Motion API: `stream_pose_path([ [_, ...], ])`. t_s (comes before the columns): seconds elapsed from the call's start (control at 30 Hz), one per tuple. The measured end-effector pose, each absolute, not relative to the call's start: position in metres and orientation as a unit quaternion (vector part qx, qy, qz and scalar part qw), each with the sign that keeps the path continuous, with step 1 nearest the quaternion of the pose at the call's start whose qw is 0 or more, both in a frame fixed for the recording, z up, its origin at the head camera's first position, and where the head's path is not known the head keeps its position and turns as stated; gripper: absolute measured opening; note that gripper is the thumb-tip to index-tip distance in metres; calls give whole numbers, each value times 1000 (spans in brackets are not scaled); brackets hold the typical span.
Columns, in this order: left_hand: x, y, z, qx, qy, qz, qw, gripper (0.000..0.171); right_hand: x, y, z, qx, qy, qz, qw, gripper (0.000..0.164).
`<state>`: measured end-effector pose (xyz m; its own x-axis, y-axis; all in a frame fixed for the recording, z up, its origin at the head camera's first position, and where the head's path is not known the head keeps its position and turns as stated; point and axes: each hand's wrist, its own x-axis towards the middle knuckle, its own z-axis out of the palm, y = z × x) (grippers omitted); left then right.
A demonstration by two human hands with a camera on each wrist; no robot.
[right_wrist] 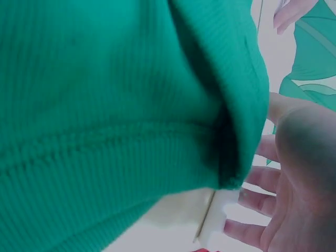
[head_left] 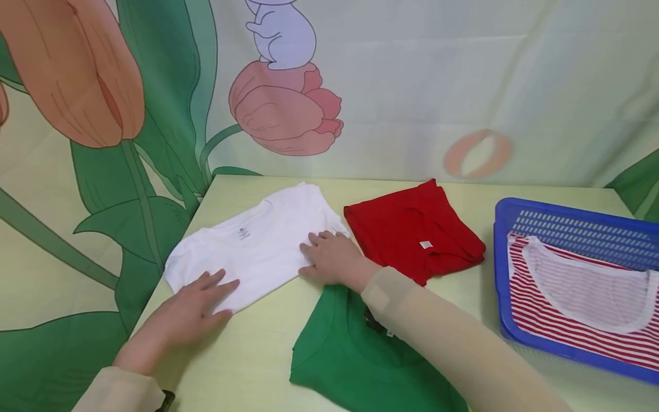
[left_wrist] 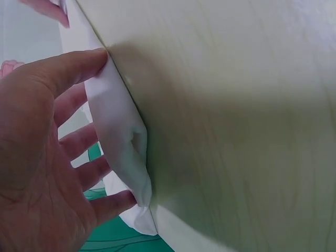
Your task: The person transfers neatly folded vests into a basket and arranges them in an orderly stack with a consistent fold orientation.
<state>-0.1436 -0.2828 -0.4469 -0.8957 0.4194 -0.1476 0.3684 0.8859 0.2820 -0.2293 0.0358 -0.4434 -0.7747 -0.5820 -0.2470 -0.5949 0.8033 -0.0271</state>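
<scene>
1. Head view: a white shirt [head_left: 268,252] lies flat on the counter [head_left: 247,360], its neckline and small printed label toward the far side.
2. The left hand [head_left: 190,312] rests at the white shirt's near left edge, fingers spread and loose; the left wrist view shows the thumb at that edge.
3. The right hand [head_left: 334,260] rests on the white shirt's right end, its fingers likewise spread and loose.
4. Just right of the white shirt is a folded red shirt [head_left: 396,234] with a white tag; whether the two touch is hard to tell.
5. Nearer the person than the white shirt's right end is a green shirt [head_left: 329,349], partly under the right sleeve [head_left: 453,343].
6. Well to the white shirt's right, a blue basket [head_left: 561,207] holds a red-and-white striped shirt [head_left: 535,309].
7. Behind the white shirt hangs a flower-printed cloth [head_left: 401,68].
</scene>
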Motion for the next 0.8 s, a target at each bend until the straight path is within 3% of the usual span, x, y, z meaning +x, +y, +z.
stream_pose_path([
  [0.8,-154,-297,-442,228,964,105,91,55,-204,23,-430,-303,942,54,133,61],
])
